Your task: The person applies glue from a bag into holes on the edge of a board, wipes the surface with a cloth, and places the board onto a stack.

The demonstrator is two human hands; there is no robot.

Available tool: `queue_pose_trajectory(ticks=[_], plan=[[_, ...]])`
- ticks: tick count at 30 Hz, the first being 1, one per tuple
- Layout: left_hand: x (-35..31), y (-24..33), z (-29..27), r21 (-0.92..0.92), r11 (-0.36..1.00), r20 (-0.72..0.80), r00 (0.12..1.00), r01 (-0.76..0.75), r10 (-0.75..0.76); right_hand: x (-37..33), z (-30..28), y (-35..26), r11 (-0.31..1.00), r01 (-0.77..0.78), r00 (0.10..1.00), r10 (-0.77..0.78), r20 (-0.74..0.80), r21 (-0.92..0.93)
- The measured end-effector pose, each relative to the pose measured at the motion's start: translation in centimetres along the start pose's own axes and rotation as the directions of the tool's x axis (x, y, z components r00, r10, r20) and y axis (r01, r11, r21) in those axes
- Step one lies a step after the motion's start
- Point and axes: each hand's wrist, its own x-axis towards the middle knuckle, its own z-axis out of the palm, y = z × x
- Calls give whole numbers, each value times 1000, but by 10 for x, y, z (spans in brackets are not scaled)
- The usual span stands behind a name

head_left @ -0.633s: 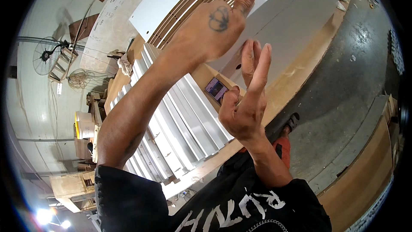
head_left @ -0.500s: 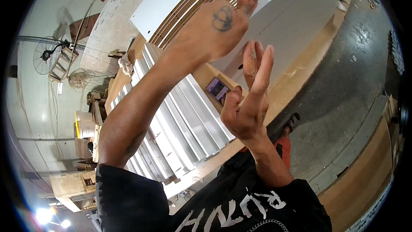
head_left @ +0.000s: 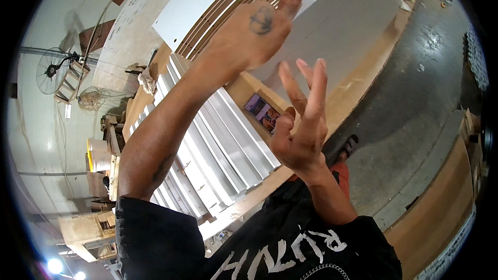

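Observation:
My left hand [head_left: 257,36] is raised in the upper middle, with a dark tattoo on its back. Its thumb points up and to the right; the other fingers are hidden behind the hand. Below and to the right, my right hand [head_left: 303,135] is held up with several fingers stretched and spread. Nothing shows in it. The two hands are apart. A phone [head_left: 263,111] with a lit screen lies on the brown worktable [head_left: 358,88], just left of my right hand. White strips [head_left: 223,140] lie in a row under my left forearm.
Slotted white and brown panels [head_left: 223,18] and a large grey sheet [head_left: 342,21] cover the table's far part. A standing fan [head_left: 54,70], coiled cable [head_left: 94,98] and a white bucket [head_left: 99,155] are at left. Grey floor [head_left: 410,103] runs along the right.
The fingertips of my right hand have spread farther apart. My left hand keeps nearly the same pose. The whole view has shifted slightly, and more of the phone shows.

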Motion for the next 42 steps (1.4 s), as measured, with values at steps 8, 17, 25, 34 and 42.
queue_pose_trajectory(ticks=[8, 17, 25, 34, 42], plan=[[1, -7, 3, -10, 984, -169, 970, -179, 175, -27, -93, 46, 475, -412, 844, 520, 130, 778], [-1, 22, 2, 0, 988, 82, 985, 155, -154, -163, -194, 211, 10, -512, 166, 982, 88, 859], [-29, -88, -20, 609, 760, 198, 971, -229, 134, -199, -129, 354, -262, -728, -125, 959, 254, 633], [-14, -66, -31, 94, 787, -99, 792, 610, -602, -177, -144, 374, -711, -525, -379, 687, 619, 468], [17, -50, -14, -184, 775, -212, 746, 605, -632, -184, -194, 407, -802, -505, -325, 520, 790, 320]])
